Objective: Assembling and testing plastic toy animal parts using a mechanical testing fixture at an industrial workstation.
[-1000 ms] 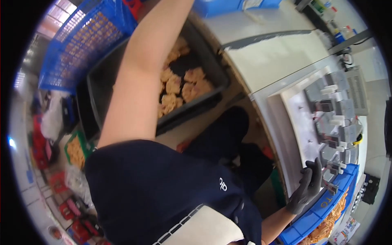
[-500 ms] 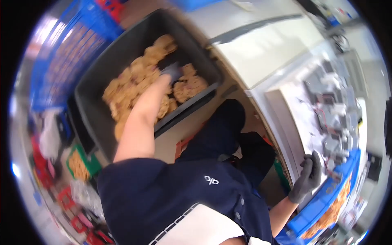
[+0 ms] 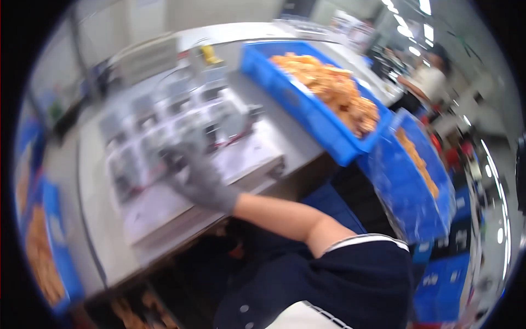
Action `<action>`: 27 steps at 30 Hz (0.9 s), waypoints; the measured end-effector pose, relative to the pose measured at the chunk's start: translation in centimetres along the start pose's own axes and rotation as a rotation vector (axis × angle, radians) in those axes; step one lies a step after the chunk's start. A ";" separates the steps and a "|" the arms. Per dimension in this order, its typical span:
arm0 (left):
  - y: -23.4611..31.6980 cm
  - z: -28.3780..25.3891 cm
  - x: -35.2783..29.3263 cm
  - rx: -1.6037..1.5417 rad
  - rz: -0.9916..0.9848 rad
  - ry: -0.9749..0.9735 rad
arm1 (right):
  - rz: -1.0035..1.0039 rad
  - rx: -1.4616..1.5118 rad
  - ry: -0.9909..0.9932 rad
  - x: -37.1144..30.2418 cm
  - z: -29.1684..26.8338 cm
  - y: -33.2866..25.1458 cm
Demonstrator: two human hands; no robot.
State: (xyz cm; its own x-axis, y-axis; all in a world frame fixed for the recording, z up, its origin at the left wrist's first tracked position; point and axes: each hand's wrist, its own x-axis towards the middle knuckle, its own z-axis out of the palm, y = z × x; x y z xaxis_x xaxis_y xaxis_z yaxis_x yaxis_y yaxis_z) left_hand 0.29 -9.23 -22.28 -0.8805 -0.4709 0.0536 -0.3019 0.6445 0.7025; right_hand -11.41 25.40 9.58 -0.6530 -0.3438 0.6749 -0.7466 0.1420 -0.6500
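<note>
Fixture board (image 3: 260, 151) on workbench (image 3: 108, 238), filled bin (image 3: 311, 114) to its right, second bin (image 3: 56, 236) far left

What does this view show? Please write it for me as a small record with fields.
Right hand: grey-gloved, at the white board; grip too blurred to tell
Left hand: not in view
Board fittings: rows of grey clamp-like parts
Surface: grey table under the board
Blue bin: right of the board, full of orange-brown pieces
Background: another person, light top
</note>
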 end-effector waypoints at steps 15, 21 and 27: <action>2.6 -27.0 -4.5 -0.237 0.038 0.537 | 0.256 0.606 -0.156 0.0 -0.8 0.6; 22.9 -23.8 -1.0 0.132 0.502 0.583 | 0.190 0.572 -0.134 -0.5 -0.8 1.7; 40.7 -13.2 6.8 -0.116 0.510 0.414 | 0.364 0.695 -0.202 -0.6 -1.3 1.2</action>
State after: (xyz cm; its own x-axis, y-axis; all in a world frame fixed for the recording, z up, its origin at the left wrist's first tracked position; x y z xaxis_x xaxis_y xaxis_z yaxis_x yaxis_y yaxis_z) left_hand -13.17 5.84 16.05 -0.6826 -0.3316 0.6513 0.1767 0.7899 0.5873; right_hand -12.11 26.96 8.88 -0.7545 -0.5574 0.3465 -0.1986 -0.3094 -0.9300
